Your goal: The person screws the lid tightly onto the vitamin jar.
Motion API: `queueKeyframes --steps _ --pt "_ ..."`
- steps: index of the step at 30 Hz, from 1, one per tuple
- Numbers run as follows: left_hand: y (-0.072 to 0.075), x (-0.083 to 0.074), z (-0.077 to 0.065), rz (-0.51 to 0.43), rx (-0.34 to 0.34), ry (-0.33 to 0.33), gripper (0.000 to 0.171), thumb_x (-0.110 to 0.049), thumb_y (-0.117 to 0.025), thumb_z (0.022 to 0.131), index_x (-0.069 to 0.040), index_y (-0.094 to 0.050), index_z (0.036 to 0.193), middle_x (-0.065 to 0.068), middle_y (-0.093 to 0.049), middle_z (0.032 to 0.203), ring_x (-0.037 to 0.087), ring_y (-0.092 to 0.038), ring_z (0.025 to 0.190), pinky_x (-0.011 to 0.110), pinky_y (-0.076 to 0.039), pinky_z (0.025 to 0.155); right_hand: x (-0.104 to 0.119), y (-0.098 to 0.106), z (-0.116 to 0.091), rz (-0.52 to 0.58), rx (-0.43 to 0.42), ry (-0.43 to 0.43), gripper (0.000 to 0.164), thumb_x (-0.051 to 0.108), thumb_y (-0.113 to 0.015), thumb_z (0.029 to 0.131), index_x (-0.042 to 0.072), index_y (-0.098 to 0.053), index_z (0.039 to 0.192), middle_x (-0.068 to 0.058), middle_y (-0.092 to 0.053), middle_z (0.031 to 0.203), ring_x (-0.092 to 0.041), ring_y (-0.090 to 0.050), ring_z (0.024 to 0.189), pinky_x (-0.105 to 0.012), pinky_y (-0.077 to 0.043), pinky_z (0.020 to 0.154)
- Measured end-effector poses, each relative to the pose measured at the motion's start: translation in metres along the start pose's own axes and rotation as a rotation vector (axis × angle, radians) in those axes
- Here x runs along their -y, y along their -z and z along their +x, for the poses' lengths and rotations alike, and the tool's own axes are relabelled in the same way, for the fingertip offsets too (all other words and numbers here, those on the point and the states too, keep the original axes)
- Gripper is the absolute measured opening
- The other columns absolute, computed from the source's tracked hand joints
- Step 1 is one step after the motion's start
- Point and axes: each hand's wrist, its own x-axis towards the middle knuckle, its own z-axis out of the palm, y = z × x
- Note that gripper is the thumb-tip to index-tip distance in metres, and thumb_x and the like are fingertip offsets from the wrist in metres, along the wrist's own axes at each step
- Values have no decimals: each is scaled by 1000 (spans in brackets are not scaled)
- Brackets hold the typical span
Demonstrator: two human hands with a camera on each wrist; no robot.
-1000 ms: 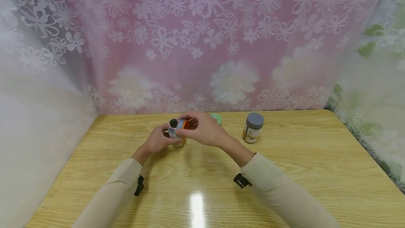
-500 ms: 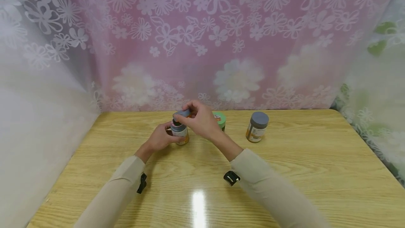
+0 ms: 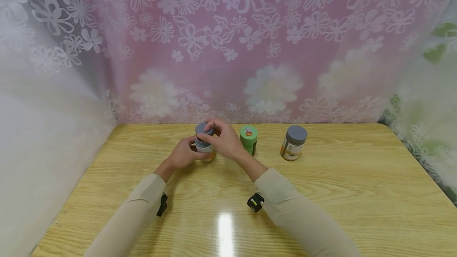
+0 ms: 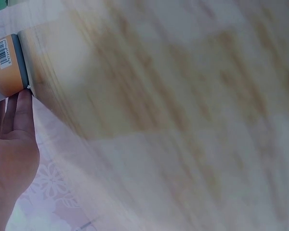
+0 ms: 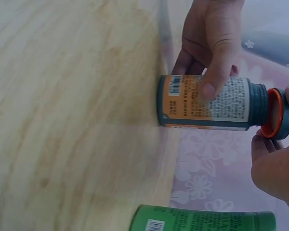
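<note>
A grey-lidded supplement jar (image 3: pixel 206 150) with a white and orange label stands upright on the table, its side gripped by my left hand (image 3: pixel 183 154). In the right wrist view, the left thumb lies across the jar's label (image 5: pixel 183 103). My right hand (image 3: pixel 228 141) pinches the grey screw lid (image 3: pixel 203 129) by its rim. The lid sits at the jar's mouth, slightly tilted, its orange inner side (image 5: pixel 269 115) partly showing beside the threaded neck. In the left wrist view only the jar's lower part (image 4: pixel 9 67) and part of the left hand are visible.
A green jar (image 3: pixel 248 139) stands right of my right hand. Farther right is another grey-lidded jar (image 3: pixel 294 142). The wooden table (image 3: pixel 321 201) ends at a pink flowered curtain (image 3: pixel 228 70), with pale curtains at both sides.
My right hand has brought the lid from beside the jar, held on edge, up and over onto its mouth. My left hand keeps holding the jar. The green jar has come into fuller view.
</note>
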Motion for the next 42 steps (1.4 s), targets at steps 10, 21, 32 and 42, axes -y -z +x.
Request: queueKeyframes --steps 10,21,32,42 --pt "0 7 -2 -30 8 -23 49 -16 -72 76 -7 -52 120 9 -57 108 19 -59 89 32 -49 71 -4 -6 -7 -56 19 93 15 10 -64 82 1 -53 80 -7 -42 123 -23 -42 115 -35 -36 94" --pt "0 35 11 -82 -8 -6 54 -28 -75 71 -16 -53 118 5 -56 111 19 -60 91 34 -49 70 -21 0 4 -306 99 33 18 35 -63 81 20 -52 82 4 -41 129 -12 -39 118 -30 -36 93" --pt "-2 40 12 -103 14 -13 49 -27 -74 72 -15 -54 115 5 -57 107 19 -59 91 36 -49 71 6 13 15 -647 295 81 40 41 -52 87 21 -48 122 5 -46 124 -11 -47 107 -30 -43 81" --pt "0 35 14 -34 13 -7 54 -30 -74 72 -12 -51 117 5 -55 108 18 -58 93 34 -48 72 33 18 34 -861 605 149 40 29 -53 90 17 -48 127 0 -42 130 -14 -43 112 -26 -39 85"
